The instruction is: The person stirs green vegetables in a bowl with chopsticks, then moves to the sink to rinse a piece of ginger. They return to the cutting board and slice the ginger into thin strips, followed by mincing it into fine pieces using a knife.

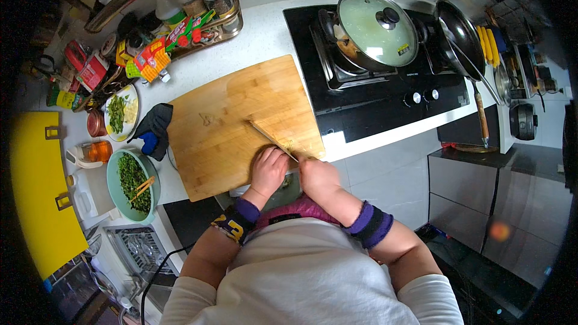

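A large wooden cutting board lies on the counter in front of me. My right hand grips the handle of a kitchen knife, its blade slanting up and left over the board. Close beside the blade, my left hand rests at the board's near edge with its fingers bent together; what lies beneath them is hidden. Small pale yellowish bits lie on the board just right of the blade. Part of a bowl shows below the board, between my wrists.
At the left stand a green bowl of chopped greens with chopsticks, a plate of cut vegetables and a dark cloth. Behind is a rack of jars and packets. A lidded pot and a wok stand at the hob, right.
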Motion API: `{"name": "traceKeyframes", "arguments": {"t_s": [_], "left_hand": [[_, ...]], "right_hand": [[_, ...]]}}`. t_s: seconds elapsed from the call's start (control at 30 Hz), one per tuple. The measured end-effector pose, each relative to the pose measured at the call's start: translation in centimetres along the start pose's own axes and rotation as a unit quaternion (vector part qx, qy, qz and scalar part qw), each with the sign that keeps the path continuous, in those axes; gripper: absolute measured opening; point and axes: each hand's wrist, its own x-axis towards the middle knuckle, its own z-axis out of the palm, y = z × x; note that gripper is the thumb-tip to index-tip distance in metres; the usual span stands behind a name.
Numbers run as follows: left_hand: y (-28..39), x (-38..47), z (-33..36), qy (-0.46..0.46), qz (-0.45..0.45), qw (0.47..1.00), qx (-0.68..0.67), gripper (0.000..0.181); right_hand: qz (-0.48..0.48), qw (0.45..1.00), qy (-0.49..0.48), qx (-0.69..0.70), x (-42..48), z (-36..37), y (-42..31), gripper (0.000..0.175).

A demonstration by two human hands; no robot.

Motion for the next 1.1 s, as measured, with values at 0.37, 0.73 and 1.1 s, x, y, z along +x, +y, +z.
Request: {"name": "traceKeyframes", "arguments": {"t_s": [0.37, 0.73, 1.1], "left_hand": [[0.6, 0.1, -0.5, 0.019, -0.028, 0.999, -0.029, 0.008], [0.2, -0.2, -0.4, -0.006, -0.022, 0.999, -0.033, 0.007], [0.7, -0.7, -0.7, -0.003, -0.041, 0.998, -0.041, 0.011]], "right_hand": [[-0.024, 0.999, 0.01, 0.043, -1.2, -1.4, 1.7, 0.024], [0.005, 1.0, -0.028, -0.01, 0.0, 0.2, -0.2, 0.025], [-0.025, 0.999, 0.004, 0.037, -1.0, -0.9, 1.2, 0.019]]}}
